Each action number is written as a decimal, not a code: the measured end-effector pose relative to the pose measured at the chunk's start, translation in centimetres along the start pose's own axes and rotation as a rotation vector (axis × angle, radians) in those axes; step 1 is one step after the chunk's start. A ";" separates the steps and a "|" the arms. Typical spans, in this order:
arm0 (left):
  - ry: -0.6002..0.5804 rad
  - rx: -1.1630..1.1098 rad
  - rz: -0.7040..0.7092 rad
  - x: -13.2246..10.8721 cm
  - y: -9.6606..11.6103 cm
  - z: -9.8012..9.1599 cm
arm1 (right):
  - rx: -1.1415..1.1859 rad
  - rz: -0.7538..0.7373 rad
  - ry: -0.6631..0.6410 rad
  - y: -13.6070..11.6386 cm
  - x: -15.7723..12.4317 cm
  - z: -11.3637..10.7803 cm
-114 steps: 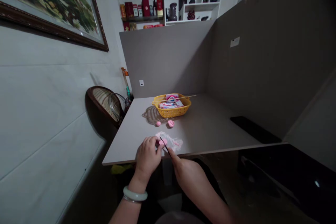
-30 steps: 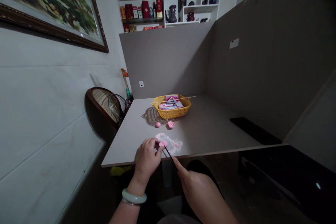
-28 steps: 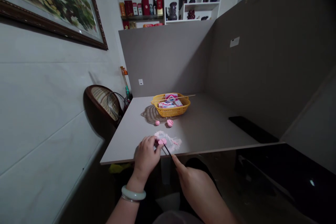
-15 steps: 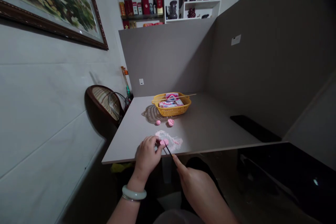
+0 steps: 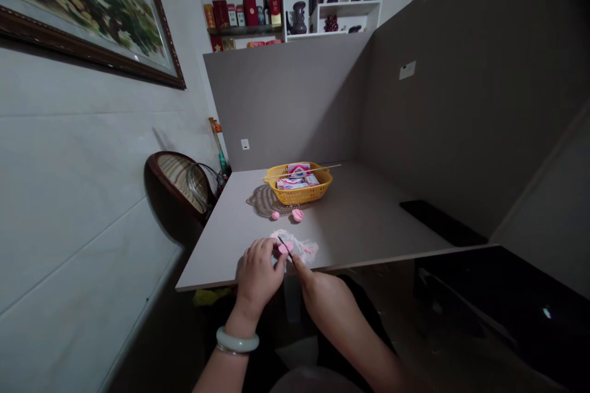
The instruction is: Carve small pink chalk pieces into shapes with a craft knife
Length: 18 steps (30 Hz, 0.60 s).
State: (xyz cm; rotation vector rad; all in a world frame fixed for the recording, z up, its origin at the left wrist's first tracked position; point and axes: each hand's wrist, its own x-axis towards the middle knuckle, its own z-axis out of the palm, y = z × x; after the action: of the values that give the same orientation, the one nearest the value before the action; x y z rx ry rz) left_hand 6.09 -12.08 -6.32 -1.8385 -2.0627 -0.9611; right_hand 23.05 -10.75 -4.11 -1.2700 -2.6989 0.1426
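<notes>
The left hand (image 5: 260, 276) curls nearly closed, its fingertips (image 5: 278, 260) pinching a pink lump (image 5: 284, 248), which sits on crumpled white tissue (image 5: 305, 250) on the grey tabletop (image 5: 221, 258). The right hand (image 5: 322, 298) is clamped on a thin black tool (image 5: 291, 260) — its end lies against the lump. Two pink pieces (image 5: 297, 215) lie farther off, near a yellow basket (image 5: 299, 198).

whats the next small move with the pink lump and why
Probably keep the left hand steady on the pink lump while the right hand works the thin black tool into it, since its tip seems to touch the lump.
</notes>
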 end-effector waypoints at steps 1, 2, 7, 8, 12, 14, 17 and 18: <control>-0.002 0.003 0.000 0.0 0.0 0.0 | -0.005 0.002 -0.009 -0.1 -0.1 0.0; -0.003 0.005 -0.002 0.0 0.0 0.1 | -0.009 0.004 -0.019 -0.2 -0.2 0.1; -0.014 0.004 -0.005 0.0 -0.4 0.0 | -0.017 0.014 -0.073 -0.4 -2.3 0.1; -0.019 -0.001 -0.002 0.0 -0.4 0.0 | -0.016 0.014 -0.079 -0.4 -2.7 0.0; -0.043 -0.028 0.012 0.2 -0.5 -0.1 | -0.016 0.013 -0.060 -0.5 -1.7 -0.5; -0.042 -0.031 0.003 0.3 -0.5 -0.1 | -0.015 0.006 -0.031 -0.5 -0.5 -0.6; -0.028 -0.022 -0.021 0.2 -0.5 0.0 | -0.012 -0.002 -0.015 -0.4 0.0 -0.4; -0.026 -0.020 -0.025 0.1 -0.5 0.0 | -0.012 -0.001 -0.019 -0.3 -0.4 -0.3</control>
State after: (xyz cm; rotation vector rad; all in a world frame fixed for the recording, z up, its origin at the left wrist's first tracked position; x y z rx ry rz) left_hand 5.61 -11.97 -6.39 -1.8492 -2.1031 -0.9728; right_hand 23.11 -11.26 -3.85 -1.2772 -2.7208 0.1388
